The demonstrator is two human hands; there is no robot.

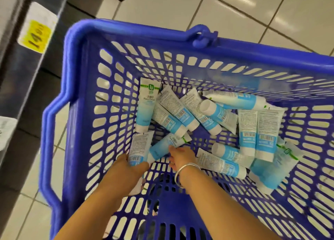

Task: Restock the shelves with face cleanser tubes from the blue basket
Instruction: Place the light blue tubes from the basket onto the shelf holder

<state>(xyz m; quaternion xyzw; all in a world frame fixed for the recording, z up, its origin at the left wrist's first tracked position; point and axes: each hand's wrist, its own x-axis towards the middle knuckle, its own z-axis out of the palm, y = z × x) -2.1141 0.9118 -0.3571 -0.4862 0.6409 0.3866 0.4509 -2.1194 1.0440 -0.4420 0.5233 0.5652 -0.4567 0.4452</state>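
Observation:
The blue basket (77, 88) stands on the tiled floor and holds several white-and-blue face cleanser tubes. My left hand (130, 169) grips one tube (140, 147) by its cap end, near the basket's bottom left. My right hand (180, 156), with a silver bangle on the wrist, reaches down beside it; its fingertips touch a second tube (167, 145) lying at an angle. More tubes lie in a heap at the middle (173, 108) and to the right (256, 136). Whether the right fingers close round the tube is hidden.
A dark shelf edge (45, 55) runs along the left with a yellow price label (36, 35). Pale floor tiles (271, 14) lie beyond the basket. The basket handle (202, 35) is folded down on the far rim.

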